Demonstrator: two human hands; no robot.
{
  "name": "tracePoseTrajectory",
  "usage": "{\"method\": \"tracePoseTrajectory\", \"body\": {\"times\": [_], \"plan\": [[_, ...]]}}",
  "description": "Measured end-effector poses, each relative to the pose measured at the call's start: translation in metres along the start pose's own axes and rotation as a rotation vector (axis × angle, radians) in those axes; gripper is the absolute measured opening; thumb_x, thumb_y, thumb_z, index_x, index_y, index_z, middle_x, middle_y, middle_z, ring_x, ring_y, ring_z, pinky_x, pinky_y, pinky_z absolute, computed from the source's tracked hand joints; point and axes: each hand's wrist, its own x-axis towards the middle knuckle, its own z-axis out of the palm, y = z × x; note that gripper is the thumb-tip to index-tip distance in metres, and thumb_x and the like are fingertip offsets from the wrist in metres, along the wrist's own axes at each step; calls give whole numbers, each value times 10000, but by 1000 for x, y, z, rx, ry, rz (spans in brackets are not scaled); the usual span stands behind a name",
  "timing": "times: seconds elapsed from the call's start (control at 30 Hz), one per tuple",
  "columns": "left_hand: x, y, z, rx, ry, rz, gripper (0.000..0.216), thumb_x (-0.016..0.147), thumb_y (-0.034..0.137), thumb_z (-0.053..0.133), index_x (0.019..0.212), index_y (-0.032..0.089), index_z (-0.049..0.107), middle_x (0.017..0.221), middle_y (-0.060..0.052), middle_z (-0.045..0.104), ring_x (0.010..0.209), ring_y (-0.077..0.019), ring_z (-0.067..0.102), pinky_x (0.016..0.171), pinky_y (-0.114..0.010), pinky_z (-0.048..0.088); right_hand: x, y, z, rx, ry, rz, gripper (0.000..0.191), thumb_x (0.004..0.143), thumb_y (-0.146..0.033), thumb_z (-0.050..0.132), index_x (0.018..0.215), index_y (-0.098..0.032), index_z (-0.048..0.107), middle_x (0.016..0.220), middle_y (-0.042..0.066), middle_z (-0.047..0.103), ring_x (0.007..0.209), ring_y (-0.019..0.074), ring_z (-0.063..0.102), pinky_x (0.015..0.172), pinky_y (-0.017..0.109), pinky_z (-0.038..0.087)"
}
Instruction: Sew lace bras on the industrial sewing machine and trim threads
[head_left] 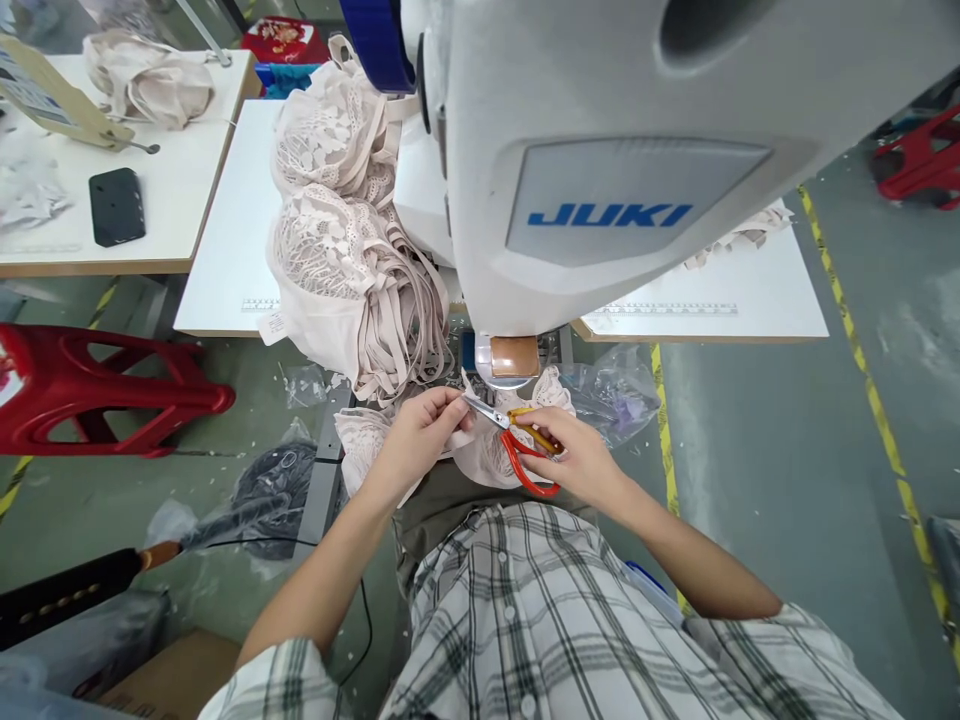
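Note:
My left hand [424, 430] is closed, thumb and forefinger pinching the edge of a pale beige lace bra [360, 440] over my lap. In my right hand [574, 450] is a pair of scissors [525, 465] with a red handle loop; an orange-yellow handle part also shows among my fingers. The blades point left, their tips right by my left fingertips. I cannot tell whether they touch the cloth. Just beyond my hands is the rounded lower end of a white JUKI sewing machine [487, 250]. Left of it lies a large pile of beige lace bras [345, 260].
The machine's white table [225, 250] extends left and right. A red stool [105, 390] stands on the floor at left. On the neighbouring table lies a black phone [117, 206]. A clear plastic bag [619, 395] hangs right of my hands.

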Motion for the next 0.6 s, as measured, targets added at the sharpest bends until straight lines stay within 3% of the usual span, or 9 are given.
{"method": "tracePoseTrajectory", "body": {"times": [0.17,0.3,0.43,0.53,0.6], "plan": [[-2,0,7,-79,46,-23,340,866,485,603,710,183,596,666,3,610,556,-94,449,521,-206,353,-11,2,-2,1,11,83,296,860,-239,626,1145,-262,703,1039,59,756,773,192,686,736,338,570],[3,3,4,6,145,18,299,864,464,571,785,187,649,748,-30,689,663,-137,580,609,-226,447,-19,14,-16,-41,18,165,296,840,-270,634,1123,-255,719,927,51,735,641,168,618,621,305,536],[-2,6,-5,488,275,233,301,817,430,530,825,190,712,778,-77,754,711,-208,681,650,-276,512,-6,29,-55,-210,54,181,288,850,-271,640,1118,-216,725,999,84,747,783,203,681,727,327,556],[-5,2,-9,616,280,329,319,810,435,569,990,236,741,836,-50,796,710,-222,737,595,-264,545,23,34,-97,-376,136,177,284,876,-239,632,1142,-187,718,1116,113,749,1027,262,697,890,367,548],[5,-3,-6,587,252,366,238,835,423,559,897,282,741,797,-21,796,707,-223,753,623,-273,579,50,39,-132,-457,231,191,263,885,-224,639,1130,-169,715,1089,118,749,997,268,703,862,365,556]]}}
